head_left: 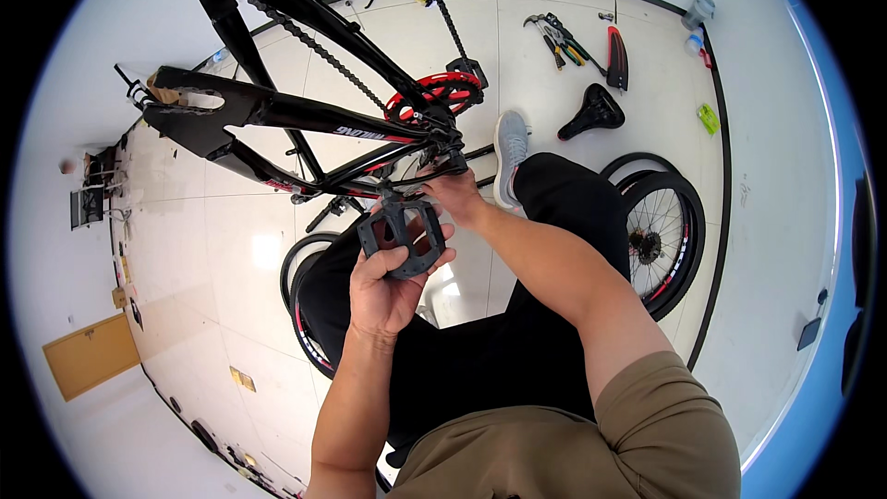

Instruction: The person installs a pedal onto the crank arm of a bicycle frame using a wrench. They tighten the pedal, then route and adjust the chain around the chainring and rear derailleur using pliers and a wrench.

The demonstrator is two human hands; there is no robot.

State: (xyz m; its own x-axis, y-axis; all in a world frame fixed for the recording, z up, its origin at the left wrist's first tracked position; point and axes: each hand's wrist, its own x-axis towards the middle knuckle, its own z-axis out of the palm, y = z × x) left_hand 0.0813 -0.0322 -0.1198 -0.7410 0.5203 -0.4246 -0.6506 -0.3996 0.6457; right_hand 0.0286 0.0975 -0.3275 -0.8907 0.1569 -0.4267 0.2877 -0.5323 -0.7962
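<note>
A black platform pedal [397,217] lies in my left hand [379,300], with my thumb over its near edge and my fingers curled under it. My right hand [455,199] is beside the crank area of the black bicycle frame [296,115]. Its fingers bend in below the frame and are partly hidden; what they hold does not show. Just above is a red chainring [434,97], with a second pedal [469,72] at its far side. A dark chain [309,48] hangs loosely along the frame.
Wheels [661,236] lie at my right, and another wheel [300,300] shows by my left leg. A black saddle [591,113], a red-and-black mudguard [616,60] and several hand tools [559,42] are on the tiled floor at the far right.
</note>
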